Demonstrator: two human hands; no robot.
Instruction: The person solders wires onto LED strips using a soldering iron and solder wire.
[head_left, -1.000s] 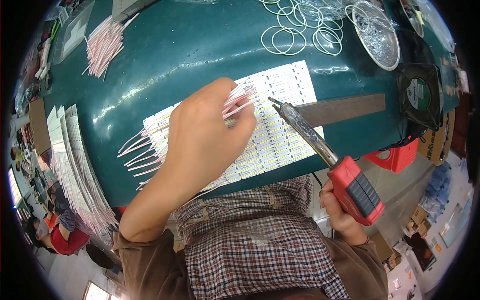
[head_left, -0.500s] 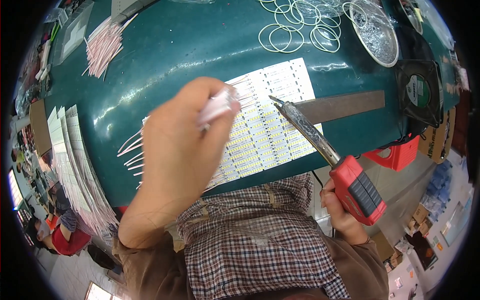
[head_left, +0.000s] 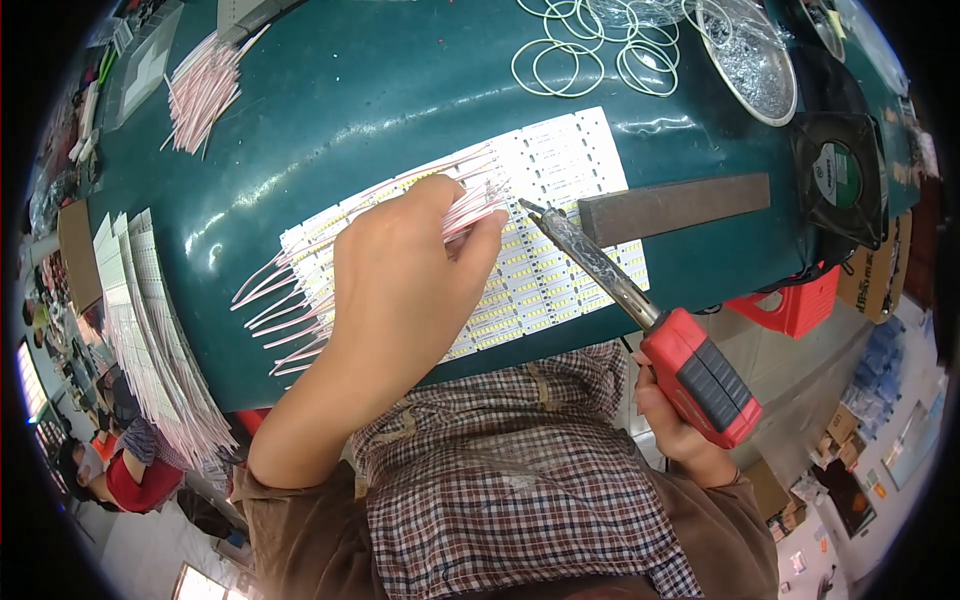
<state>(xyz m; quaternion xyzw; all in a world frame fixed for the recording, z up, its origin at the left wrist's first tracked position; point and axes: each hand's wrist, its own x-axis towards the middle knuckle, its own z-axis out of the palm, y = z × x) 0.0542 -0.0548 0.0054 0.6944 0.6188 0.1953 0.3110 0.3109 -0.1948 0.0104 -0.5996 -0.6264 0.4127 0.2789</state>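
My left hand [head_left: 405, 275] is closed on a small bundle of pink-and-white wires [head_left: 474, 207], holding their ends low over a white LED strip panel [head_left: 575, 155]. Rows of yellow LEDs cover much of that panel. Several wires [head_left: 268, 285] trail off the panel's left side, and others lie along its upper rows. My right hand [head_left: 675, 425] grips the red and black handle of a soldering iron [head_left: 700, 375]. The iron slants up to the left, its dark tip over the panel beside the wire ends. My left hand hides part of the panel.
A flat dark bar [head_left: 680, 207] overlaps the panel's right side. Farther right stands a black fan [head_left: 838, 180]. Pale green rings [head_left: 558, 68] and an oval dish [head_left: 750, 70] lie at the back. Loose wires [head_left: 203, 95] lie far left, above stacked wired strips [head_left: 165, 330].
My left hand has come down and to the right, bringing the wire bundle close to the panel. The soldering iron has shifted slightly left, its tip nearer the wires.
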